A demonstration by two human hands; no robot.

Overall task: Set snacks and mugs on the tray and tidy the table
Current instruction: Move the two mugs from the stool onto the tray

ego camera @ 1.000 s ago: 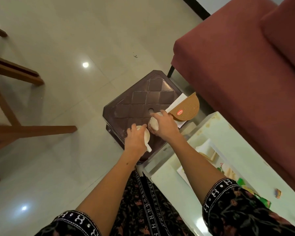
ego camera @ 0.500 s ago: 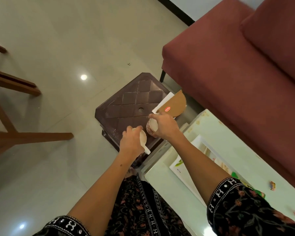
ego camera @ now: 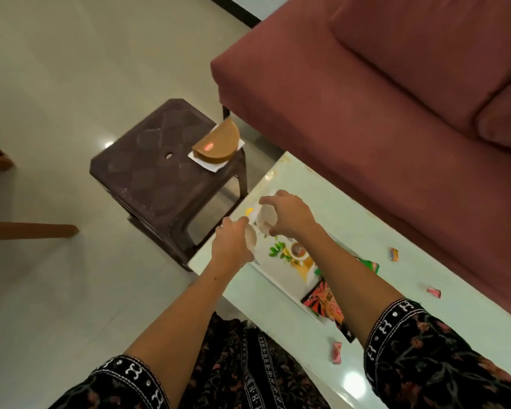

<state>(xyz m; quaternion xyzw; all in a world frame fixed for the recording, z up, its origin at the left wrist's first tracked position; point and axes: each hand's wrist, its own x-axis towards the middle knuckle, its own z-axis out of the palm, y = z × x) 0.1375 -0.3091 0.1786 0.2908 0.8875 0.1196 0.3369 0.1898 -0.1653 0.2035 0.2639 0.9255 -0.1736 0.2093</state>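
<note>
A mug in each hand, left hand and right hand grip their mugs above the printed tray on the table; snack packets lie on it, and candy wrappers await tidying.

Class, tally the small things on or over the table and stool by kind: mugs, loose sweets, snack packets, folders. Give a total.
Mugs: 2, one in the left hand, one in the right hand
Loose sweets: 3
Snack packets: 2
Folders: 1
Total: 8
</note>
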